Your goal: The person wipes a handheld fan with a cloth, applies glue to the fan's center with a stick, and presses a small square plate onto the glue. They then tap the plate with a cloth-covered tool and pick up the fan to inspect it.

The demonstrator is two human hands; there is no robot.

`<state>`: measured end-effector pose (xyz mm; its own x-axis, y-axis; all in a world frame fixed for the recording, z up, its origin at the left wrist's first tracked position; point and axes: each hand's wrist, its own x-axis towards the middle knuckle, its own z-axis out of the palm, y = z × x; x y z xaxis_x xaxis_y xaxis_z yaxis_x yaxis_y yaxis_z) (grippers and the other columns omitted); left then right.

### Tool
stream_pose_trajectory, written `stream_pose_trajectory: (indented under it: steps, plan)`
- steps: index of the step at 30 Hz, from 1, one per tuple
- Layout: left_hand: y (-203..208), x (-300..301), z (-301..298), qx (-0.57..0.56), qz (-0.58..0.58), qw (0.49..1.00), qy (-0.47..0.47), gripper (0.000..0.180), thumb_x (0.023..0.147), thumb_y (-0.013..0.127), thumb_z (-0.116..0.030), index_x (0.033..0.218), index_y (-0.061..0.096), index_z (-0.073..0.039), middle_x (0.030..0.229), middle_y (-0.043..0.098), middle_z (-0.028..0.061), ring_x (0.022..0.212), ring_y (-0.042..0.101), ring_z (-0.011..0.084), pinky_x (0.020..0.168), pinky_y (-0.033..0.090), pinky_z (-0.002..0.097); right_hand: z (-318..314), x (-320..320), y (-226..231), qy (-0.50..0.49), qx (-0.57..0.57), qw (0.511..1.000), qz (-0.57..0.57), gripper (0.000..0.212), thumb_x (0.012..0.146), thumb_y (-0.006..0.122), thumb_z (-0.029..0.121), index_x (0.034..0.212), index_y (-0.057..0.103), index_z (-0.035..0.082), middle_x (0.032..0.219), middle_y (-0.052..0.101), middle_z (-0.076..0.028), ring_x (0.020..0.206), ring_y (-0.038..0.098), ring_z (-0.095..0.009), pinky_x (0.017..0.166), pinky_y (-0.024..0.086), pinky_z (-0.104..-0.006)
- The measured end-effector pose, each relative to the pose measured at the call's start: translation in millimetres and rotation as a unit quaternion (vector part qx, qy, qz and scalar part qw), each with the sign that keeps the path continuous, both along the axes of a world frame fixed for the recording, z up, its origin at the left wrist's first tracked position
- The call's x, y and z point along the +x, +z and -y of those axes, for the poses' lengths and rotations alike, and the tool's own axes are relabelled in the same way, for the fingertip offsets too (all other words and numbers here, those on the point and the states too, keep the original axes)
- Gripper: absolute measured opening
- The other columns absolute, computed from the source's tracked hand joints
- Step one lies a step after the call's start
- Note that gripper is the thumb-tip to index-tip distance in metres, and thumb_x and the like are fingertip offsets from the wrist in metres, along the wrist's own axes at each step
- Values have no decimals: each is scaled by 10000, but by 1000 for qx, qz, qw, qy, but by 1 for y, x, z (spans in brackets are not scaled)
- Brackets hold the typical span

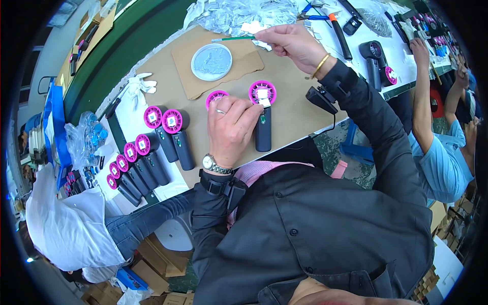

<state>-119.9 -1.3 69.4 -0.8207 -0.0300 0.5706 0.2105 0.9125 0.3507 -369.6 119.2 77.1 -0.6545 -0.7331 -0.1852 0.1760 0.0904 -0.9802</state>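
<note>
My right hand (pixel 295 46), raised over the far side of the table, pinches a thin green-handled brush (pixel 234 38). Its tip points left above a round white dish (pixel 211 62) of pale grey paste on a cardboard sheet. Closer to me, my left hand (pixel 233 127) has its fingers drawn together at a small white piece (pixel 265 102). This piece is beside the white square on the pink-ringed head of a black handheld fan (pixel 263 127). Behind my left hand a second pink fan head (pixel 217 96) shows; the hand hides the rest of that fan.
Several pink-and-black fans (pixel 173 127) lie in a row at left, near a white glove (pixel 137 87). At the far edge are clear plastic pieces (pixel 244 15), blue-handled pliers (pixel 315 17) and an orange-handled tool (pixel 340 36). Co-workers sit on both sides.
</note>
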Motion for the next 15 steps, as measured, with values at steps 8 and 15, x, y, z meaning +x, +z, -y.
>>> stream_pose_trajectory:
  steps: [8, 15]
  plan:
    - [-1, 1, 0, -20, -20, 1000, 9, 214, 808, 834, -114, 1016, 786, -123, 931, 691, -1, 931, 646, 220, 851, 459, 425, -76, 50, 44, -43, -3, 990, -135, 191, 1045, 774, 172, 1089, 799, -12, 859, 629, 39, 747, 502, -58, 683, 401, -232]
    - [-7, 3, 3, -27, -24, 999, 11, 232, 807, 833, -99, 1034, 791, -122, 960, 710, -4, 954, 666, 220, 885, 466, 423, -129, 74, 25, -29, -25, 944, -328, 91, 984, 788, 7, 1069, 794, -26, 866, 677, -4, 766, 576, -101, 695, 428, -246]
